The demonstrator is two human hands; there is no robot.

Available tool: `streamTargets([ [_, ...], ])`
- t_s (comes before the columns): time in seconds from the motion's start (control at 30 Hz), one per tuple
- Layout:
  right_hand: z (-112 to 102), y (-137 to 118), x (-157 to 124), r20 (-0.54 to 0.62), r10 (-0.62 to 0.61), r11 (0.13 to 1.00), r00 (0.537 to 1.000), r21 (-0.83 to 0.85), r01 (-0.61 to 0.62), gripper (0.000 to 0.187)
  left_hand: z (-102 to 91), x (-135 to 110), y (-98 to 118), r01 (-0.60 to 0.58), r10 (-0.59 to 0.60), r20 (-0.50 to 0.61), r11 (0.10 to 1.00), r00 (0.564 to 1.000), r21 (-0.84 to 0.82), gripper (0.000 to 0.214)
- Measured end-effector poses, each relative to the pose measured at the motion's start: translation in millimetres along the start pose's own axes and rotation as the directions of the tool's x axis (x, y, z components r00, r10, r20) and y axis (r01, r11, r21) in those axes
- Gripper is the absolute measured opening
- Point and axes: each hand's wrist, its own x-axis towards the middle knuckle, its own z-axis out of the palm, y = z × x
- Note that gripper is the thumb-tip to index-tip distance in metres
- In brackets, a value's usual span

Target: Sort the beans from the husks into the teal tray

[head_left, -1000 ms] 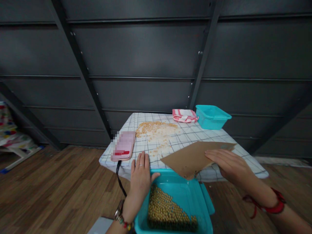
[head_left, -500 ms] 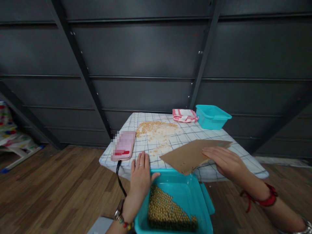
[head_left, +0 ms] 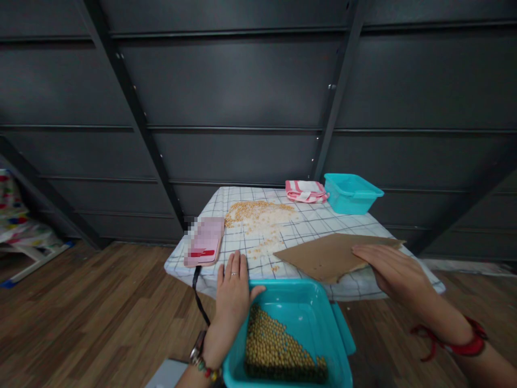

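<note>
A turquoise plastic tub (head_left: 337, 345) stands at the table's near edge, partly filled with yellowish soybeans (head_left: 274, 345). My left hand (head_left: 232, 299) rests along its left rim, fingers stretched flat toward the tablecloth and thumb lying over the rim. In my right hand (head_left: 390, 267) is a piece of brown cardboard (head_left: 323, 258), held low and slanting above the cloth right of the tub; the thumb is hidden underneath. Small yellow grains (head_left: 246, 210) and a pale, finer spread (head_left: 269, 218) lie loose farther back.
A checked white cloth (head_left: 311, 223) covers the table. At its left lies a pink phone (head_left: 208, 242) with a black strap (head_left: 197, 293). Toward the back are a folded pink-striped towel (head_left: 306, 192) and a second turquoise tub (head_left: 351, 202). Dark panels (head_left: 234, 81) rise behind.
My right hand has moved right with the cardboard, away from the tub's far rim. A few grains now show on the cloth near that rim. My left hand stays put.
</note>
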Motion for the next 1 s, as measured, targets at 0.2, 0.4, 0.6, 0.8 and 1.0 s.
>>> streamTargets([
  [0.2, 1, 2, -2, -0.02, -0.02, 0.999, 1.0, -0.025, 0.019, 0.041, -1.5, 0, 1, -0.004, 0.004, 0.01, 1.0, 1.0, 0.018, 0.077],
  [0.4, -5, 4, -5, 0.003, -0.024, 0.994, 1.0, -0.109, 0.024, 0.041, -2.4, 0, 2, -0.007, 0.007, 0.015, 1.0, 1.0, 0.021, 0.079],
  [0.6, -1, 10, -8, 0.017, -0.048, 0.983, 0.999, -0.178, 0.05, 0.042, -1.8, -1, 2, 0.007, -0.007, 0.011, 1.0, 1.0, 0.003, 0.075],
  [0.8, -1, 3, -15, 0.076, -0.02, 0.997, 0.997, -0.075, 0.026, 0.047, 0.6, 0, 2, -0.006, 0.006, 0.006, 1.0, 1.0, 0.012, 0.074],
  [1.0, -14, -1, -11, 0.088, -0.049, 0.998, 0.995, -0.046, 0.053, 0.043, -0.5, 2, 2, -0.007, 0.006, 0.024, 1.0, 1.0, 0.029, 0.075],
])
